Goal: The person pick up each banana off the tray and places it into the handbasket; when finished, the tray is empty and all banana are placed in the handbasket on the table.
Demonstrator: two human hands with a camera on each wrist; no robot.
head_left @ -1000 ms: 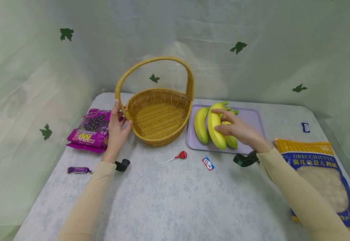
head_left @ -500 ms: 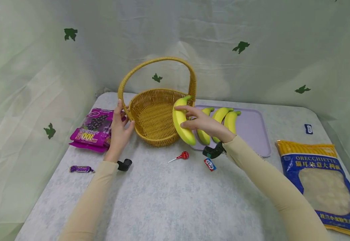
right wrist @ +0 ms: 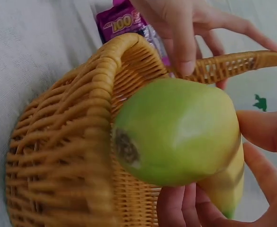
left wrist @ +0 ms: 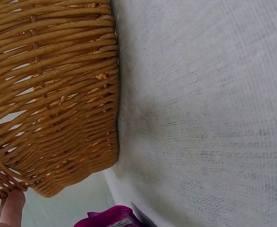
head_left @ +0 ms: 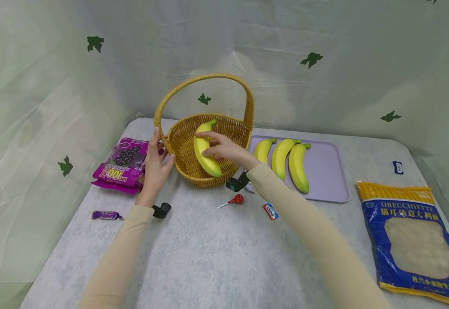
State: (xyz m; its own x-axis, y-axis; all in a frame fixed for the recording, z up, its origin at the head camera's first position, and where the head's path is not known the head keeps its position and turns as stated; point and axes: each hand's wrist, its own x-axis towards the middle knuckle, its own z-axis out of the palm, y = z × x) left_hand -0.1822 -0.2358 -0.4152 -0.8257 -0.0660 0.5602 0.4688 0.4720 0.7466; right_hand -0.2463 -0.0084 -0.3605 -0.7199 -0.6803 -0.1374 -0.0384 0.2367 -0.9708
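A yellow banana with green ends is pinched between the thumb and fingers of my right hand. It overlaps the inside of the brown wicker basket in the head view. The right wrist view shows the banana's green tip close over the basket rim. My left hand holds the basket at the left foot of its tall handle, thumb on one side and fingers on the other. Three more bananas lie side by side on a lilac tray right of the basket.
A purple candy bag lies left of the basket, with a purple wrapped candy nearer the front. A red lollipop and a small blue-and-red candy lie before the tray. A pasta bag and a blue wrapped candy are at right.
My right hand has lifted one banana off the tray and carried it left over the basket. My left hand stays at the basket handle.
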